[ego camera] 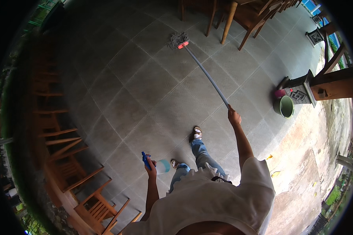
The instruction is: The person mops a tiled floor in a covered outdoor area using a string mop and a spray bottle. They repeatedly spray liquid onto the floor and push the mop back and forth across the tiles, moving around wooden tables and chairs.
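Observation:
My right hand (pixel 234 116) grips the upper end of a string mop's grey pole (pixel 207 73), arm stretched forward. The pole slants away to a red mop clamp (pixel 183 44), and the grey mop strands (pixel 177 39) lie spread on the tiled floor (pixel 153 82). In my left hand (pixel 151 166) is a spray bottle with a blue trigger head (pixel 145 160). Its translucent body (pixel 162 166) holds some bluish content and points to the right, toward my feet. My fingers wrap around the bottle's neck and trigger; whether the trigger is pressed cannot be told.
Wooden chairs (pixel 95 207) line the left side. More wooden chairs and a table leg (pixel 229 22) stand beyond the mop. A green bucket (pixel 284 106) and a dark pink container (pixel 279 93) sit by the pillar base (pixel 300 94). Sunlit paving (pixel 300 164) with fallen leaves borders the right.

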Demonstrator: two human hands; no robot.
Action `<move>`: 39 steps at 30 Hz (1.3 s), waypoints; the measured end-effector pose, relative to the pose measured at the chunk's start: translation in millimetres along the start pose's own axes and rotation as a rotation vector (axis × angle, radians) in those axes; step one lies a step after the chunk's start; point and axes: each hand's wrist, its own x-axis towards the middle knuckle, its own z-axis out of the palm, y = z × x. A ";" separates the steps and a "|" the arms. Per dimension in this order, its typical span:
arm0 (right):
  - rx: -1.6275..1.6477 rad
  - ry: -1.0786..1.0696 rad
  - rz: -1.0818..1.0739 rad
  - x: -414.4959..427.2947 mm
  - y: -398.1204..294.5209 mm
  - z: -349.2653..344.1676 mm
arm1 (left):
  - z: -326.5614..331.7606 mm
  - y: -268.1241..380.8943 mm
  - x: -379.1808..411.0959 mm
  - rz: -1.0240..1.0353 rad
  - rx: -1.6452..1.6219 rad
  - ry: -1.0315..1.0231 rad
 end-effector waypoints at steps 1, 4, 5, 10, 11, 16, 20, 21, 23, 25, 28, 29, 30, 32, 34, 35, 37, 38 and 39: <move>0.024 0.004 0.026 -43.6 32.0 -1.1 | 8.8 3.0 7.9 0.014 0.002 -0.018; 0.069 0.031 0.093 -178.1 100.8 -15.1 | 28.5 1.1 33.2 -0.012 0.025 -0.066; 0.090 0.005 0.168 -215.0 107.1 -24.8 | 30.9 -3.2 39.5 -0.009 0.031 -0.075; 0.363 0.108 0.236 -284.0 121.3 -21.8 | 47.7 -8.6 67.0 0.009 0.057 -0.041; 0.374 0.030 0.339 -278.7 103.7 -33.7 | 48.5 -10.5 67.7 -0.027 0.058 -0.056; 0.763 0.148 0.217 -204.5 70.9 18.5 | 55.1 -11.2 83.8 -0.064 0.046 -0.079; 0.860 0.073 0.259 -92.0 -23.0 28.2 | 61.3 -3.5 107.0 -0.117 0.045 -0.072; 0.865 0.056 0.235 -57.9 -42.2 33.6 | 63.4 2.6 113.8 -0.129 0.053 -0.063; 0.854 0.049 0.233 14.2 -89.0 22.2 | 66.4 12.7 128.9 -0.097 0.024 -0.012; 0.862 -0.038 0.220 90.6 -138.1 -4.1 | 63.9 12.2 152.0 -0.099 0.008 -0.010; 0.806 -0.074 0.188 211.0 -196.3 -43.7 | 83.3 32.1 191.6 -0.024 -0.021 0.019; 0.805 -0.114 0.199 244.5 -211.6 -56.2 | 87.6 36.4 201.9 0.001 -0.017 0.010; 0.815 -0.125 0.190 274.6 -226.8 -66.6 | 92.3 38.3 211.1 0.023 -0.014 0.000; 0.853 -0.095 0.144 313.1 -258.7 -80.2 | 101.3 42.6 234.5 0.046 -0.019 -0.020; 0.865 -0.098 0.075 314.3 -288.9 -79.8 | 105.1 53.3 248.2 0.037 -0.012 0.007; 0.851 -0.131 0.056 310.1 -295.4 -79.6 | 107.4 57.9 251.0 0.029 -0.015 0.012; 0.700 -0.160 0.134 283.8 -283.4 -63.3 | 113.4 67.8 254.0 0.023 -0.024 0.019; 0.676 -0.153 0.115 265.1 -268.8 -54.8 | 117.3 71.7 253.2 0.045 -0.032 0.029; 0.654 -0.152 0.116 247.7 -248.2 -47.6 | 121.5 73.9 251.9 0.061 -0.034 0.017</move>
